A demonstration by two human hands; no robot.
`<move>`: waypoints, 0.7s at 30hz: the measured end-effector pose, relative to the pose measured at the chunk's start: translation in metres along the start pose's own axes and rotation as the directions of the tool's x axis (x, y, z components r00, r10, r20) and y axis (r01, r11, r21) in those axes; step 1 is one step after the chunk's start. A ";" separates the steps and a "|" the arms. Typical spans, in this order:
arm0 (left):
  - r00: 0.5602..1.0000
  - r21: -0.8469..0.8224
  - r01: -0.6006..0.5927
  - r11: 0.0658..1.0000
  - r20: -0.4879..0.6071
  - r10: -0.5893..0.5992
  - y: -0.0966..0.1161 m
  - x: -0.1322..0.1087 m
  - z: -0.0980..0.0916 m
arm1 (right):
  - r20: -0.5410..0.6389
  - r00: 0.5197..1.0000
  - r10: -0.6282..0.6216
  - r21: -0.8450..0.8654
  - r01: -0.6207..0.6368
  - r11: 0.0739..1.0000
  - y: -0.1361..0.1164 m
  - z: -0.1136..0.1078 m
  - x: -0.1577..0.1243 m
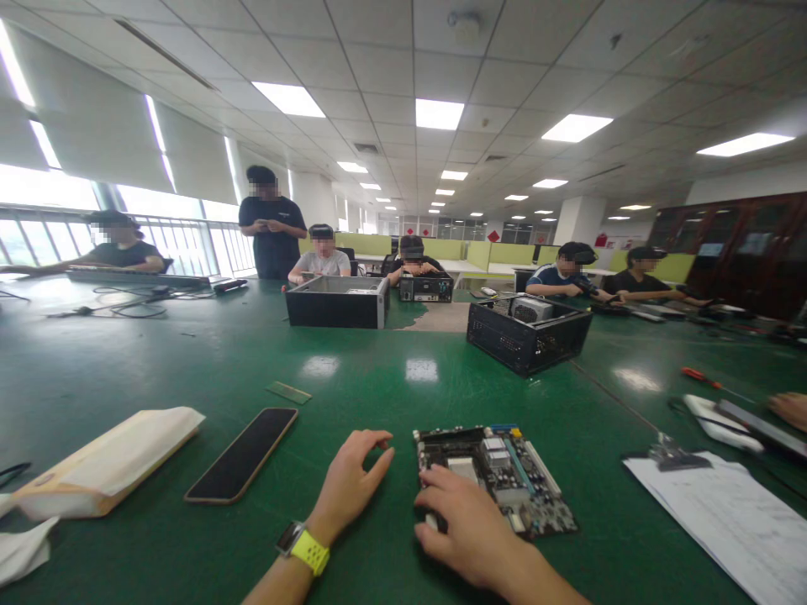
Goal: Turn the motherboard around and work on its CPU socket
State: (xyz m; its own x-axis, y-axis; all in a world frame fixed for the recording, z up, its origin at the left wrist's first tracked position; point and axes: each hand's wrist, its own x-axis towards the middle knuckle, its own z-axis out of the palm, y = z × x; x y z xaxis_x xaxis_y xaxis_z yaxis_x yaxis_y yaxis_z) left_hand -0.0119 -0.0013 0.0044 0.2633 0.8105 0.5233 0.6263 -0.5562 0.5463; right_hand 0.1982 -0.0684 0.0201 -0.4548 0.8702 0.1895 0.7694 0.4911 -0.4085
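Note:
My left hand point(354, 477) rests near the green tabletop, just left of the motherboard point(535, 487), its fingers curved and apart with nothing between them. A smartwatch with a yellow-green strap point(308, 550) is on that wrist. Over the board's near-left part lies my right hand point(463, 521), fingers spread; it covers that corner, and whether the fingertips press on the board I cannot tell. The board lies flat, with a silver heatsink point(496, 452) and several slots showing. Beyond my left hand is a small green circuit strip, apparently a memory module point(289, 392).
At left lie a phone point(243, 455) and a tissue pack point(113, 458). A clipboard with papers point(731, 512) is at right, near an orange screwdriver point(701, 378) and another person's hand point(788, 409). Open computer cases point(528, 336) point(334, 307) stand farther back; several people are around the table.

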 end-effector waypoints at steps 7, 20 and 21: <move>0.999 0.007 0.016 1.000 0.032 -0.017 0.002 0.000 -0.001 | -0.101 0.925 0.365 -0.105 -0.375 0.921 0.087 -0.043 0.006; 0.999 -0.004 0.021 1.000 0.024 -0.021 0.001 -0.001 -0.002 | -0.281 0.783 0.556 -0.210 -0.615 0.760 0.150 -0.044 0.005; 0.999 -0.006 0.023 1.000 0.028 -0.023 0.002 -0.001 -0.002 | -0.291 0.781 0.552 -0.228 -0.617 0.753 0.148 -0.043 0.006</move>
State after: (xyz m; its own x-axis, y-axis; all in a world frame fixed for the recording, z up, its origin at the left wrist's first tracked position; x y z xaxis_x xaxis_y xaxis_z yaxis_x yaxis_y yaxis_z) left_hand -0.0125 -0.0034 0.0057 0.2696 0.8278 0.4919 0.6279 -0.5385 0.5620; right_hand 0.3289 0.0112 -0.0012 0.2000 0.9627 0.1825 0.9625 -0.1581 -0.2205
